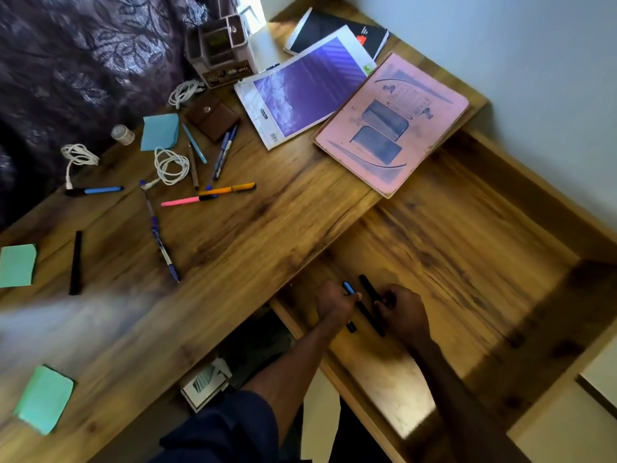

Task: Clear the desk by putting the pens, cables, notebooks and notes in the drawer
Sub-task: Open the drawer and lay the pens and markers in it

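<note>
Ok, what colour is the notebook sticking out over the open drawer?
Pink, with blue print; the notebook shows clearly in the head view.

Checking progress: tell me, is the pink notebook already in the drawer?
No, the pink notebook lies on the wooden desk, its corner overhanging the open drawer.

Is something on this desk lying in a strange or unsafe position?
Yes. The pink notebook lies askew, and one corner sticks out past the desk edge over the open drawer. It could slip in. Nothing looks spilled or damaged.
</note>
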Tool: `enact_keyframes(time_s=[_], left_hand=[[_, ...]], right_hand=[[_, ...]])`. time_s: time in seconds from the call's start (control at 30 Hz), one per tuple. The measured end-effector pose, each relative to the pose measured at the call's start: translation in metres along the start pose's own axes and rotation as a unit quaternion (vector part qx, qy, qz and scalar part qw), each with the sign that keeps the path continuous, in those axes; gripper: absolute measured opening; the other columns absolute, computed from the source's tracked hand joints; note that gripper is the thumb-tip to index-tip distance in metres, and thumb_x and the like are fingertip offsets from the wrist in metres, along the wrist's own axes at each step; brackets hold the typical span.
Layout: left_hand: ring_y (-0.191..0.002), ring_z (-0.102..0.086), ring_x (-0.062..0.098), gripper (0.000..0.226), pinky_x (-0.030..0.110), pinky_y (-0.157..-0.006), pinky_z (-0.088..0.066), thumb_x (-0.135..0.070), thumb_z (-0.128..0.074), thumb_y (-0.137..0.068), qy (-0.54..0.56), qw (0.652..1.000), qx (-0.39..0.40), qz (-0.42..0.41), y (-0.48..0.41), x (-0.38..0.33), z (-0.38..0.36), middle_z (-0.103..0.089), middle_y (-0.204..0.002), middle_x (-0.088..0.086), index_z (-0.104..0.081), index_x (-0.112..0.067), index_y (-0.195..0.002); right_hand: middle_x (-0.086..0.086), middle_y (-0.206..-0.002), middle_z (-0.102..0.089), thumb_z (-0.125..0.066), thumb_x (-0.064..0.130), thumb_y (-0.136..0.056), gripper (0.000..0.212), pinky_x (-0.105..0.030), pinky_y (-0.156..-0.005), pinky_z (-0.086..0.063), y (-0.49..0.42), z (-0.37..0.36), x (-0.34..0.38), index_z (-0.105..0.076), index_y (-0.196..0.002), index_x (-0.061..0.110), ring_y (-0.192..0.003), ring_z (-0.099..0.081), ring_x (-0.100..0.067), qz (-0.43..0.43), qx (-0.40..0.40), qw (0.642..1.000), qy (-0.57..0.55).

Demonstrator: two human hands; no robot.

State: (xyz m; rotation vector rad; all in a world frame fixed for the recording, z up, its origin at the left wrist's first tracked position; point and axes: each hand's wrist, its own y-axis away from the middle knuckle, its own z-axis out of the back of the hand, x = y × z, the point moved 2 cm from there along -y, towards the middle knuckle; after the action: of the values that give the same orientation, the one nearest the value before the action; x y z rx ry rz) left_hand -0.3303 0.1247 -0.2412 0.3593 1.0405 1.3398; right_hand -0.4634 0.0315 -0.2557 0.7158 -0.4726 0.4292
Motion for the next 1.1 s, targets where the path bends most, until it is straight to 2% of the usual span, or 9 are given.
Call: enact_keyframes(time_s=[0.13,0.27,0.4,0.63,0.73,0.8,0.9,1.0,1.1], left_hand=[[-0.072,-0.068,0.009,0.026,0.026,-0.065,-0.059,-0.03,-0.085,-0.078,0.002,1.0,-0.011,-0.01,-0.002,0.006,-0.002,-0.077,-0.089,0.003,-0.077,-0.01,-0.091],[-0.076,-0.07,0.011,0.023,0.03,-0.07,-0.061,-0.031,-0.083,-0.08,0.007,1.0,-0.016,-0.011,-0.004,0.012,-0.003,-0.075,-0.086,0.001,-0.076,-0.011,-0.091],[-0.086,-0.071,0.014,0.025,0.03,-0.074,-0.061,-0.028,-0.084,-0.08,0.034,0.999,-0.019,-0.009,-0.007,0.015,-0.003,-0.074,-0.092,0.003,-0.076,-0.01,-0.095],[-0.08,-0.071,0.011,0.023,0.02,-0.059,-0.052,-0.03,-0.082,-0.081,0.045,0.999,-0.009,-0.011,-0.002,0.016,0.003,-0.074,-0.089,0.0,-0.075,-0.012,-0.093],[-0.062,-0.061,0.003,0.02,0.018,-0.05,-0.045,-0.035,-0.083,-0.078,0.012,0.999,-0.023,-0.024,0.008,0.015,0.014,-0.07,-0.075,-0.006,-0.072,-0.019,-0.083],[-0.059,-0.06,0.001,0.02,0.017,-0.047,-0.045,-0.035,-0.083,-0.078,-0.009,0.998,-0.034,-0.049,0.017,0.015,0.022,-0.067,-0.072,-0.008,-0.068,-0.023,-0.079],[-0.068,-0.065,0.0,0.021,0.015,-0.051,-0.051,-0.033,-0.083,-0.079,-0.018,0.993,-0.03,-0.114,0.036,0.016,0.038,-0.067,-0.08,-0.008,-0.064,-0.027,-0.088],[-0.075,-0.066,-0.002,0.026,0.017,-0.064,-0.058,-0.032,-0.08,-0.082,-0.028,0.977,-0.018,-0.21,0.06,0.018,0.064,-0.068,-0.089,-0.01,-0.065,-0.024,-0.101],[-0.079,-0.067,-0.003,0.022,0.015,-0.066,-0.058,-0.034,-0.076,-0.087,-0.016,0.963,-0.023,-0.268,0.081,0.026,0.1,-0.068,-0.092,-0.013,-0.065,-0.026,-0.104]], right_hand=[[0.006,-0.095,-0.068,-0.075,0.026,-0.084,0.018,-0.034,-0.071,-0.057,-0.004,-0.006,0.01,-0.07,-0.102,0.025,-0.083,-0.063,-0.012,0.034,0.003,0.998,0.051],[0.005,-0.094,-0.07,-0.074,0.027,-0.085,0.016,-0.034,-0.07,-0.057,-0.002,-0.008,0.013,-0.071,-0.101,0.024,-0.082,-0.064,-0.013,0.027,-0.014,0.998,0.057],[0.005,-0.091,-0.072,-0.074,0.026,-0.086,0.013,-0.029,-0.065,-0.053,-0.001,-0.008,0.013,-0.073,-0.099,0.024,-0.079,-0.065,-0.013,0.011,-0.02,0.998,0.065],[0.003,-0.098,-0.074,-0.07,0.025,-0.091,0.017,-0.031,-0.07,-0.057,0.004,-0.005,0.017,-0.074,-0.107,0.021,-0.083,-0.067,-0.013,0.009,-0.019,0.997,0.073],[-0.002,-0.097,-0.072,-0.064,0.025,-0.094,0.014,-0.033,-0.068,-0.054,0.008,0.0,0.023,-0.074,-0.1,0.018,-0.082,-0.064,-0.018,0.032,-0.025,0.996,0.074],[-0.006,-0.096,-0.069,-0.061,0.022,-0.094,0.016,-0.032,-0.066,-0.051,0.014,0.005,0.033,-0.073,-0.098,0.013,-0.081,-0.063,-0.021,0.04,-0.051,0.996,0.068],[-0.007,-0.097,-0.067,-0.062,0.017,-0.093,0.014,-0.029,-0.07,-0.048,0.027,0.012,0.057,-0.073,-0.1,0.01,-0.084,-0.062,-0.02,0.057,-0.11,0.992,0.038],[-0.003,-0.097,-0.068,-0.065,0.013,-0.091,0.011,-0.024,-0.073,-0.05,0.046,0.014,0.093,-0.071,-0.101,0.013,-0.086,-0.063,-0.015,0.123,-0.15,0.981,-0.004],[0.0,-0.097,-0.069,-0.066,0.014,-0.09,0.012,-0.025,-0.079,-0.053,0.061,0.01,0.135,-0.072,-0.1,0.013,-0.088,-0.063,-0.012,0.198,-0.173,0.964,-0.046]])
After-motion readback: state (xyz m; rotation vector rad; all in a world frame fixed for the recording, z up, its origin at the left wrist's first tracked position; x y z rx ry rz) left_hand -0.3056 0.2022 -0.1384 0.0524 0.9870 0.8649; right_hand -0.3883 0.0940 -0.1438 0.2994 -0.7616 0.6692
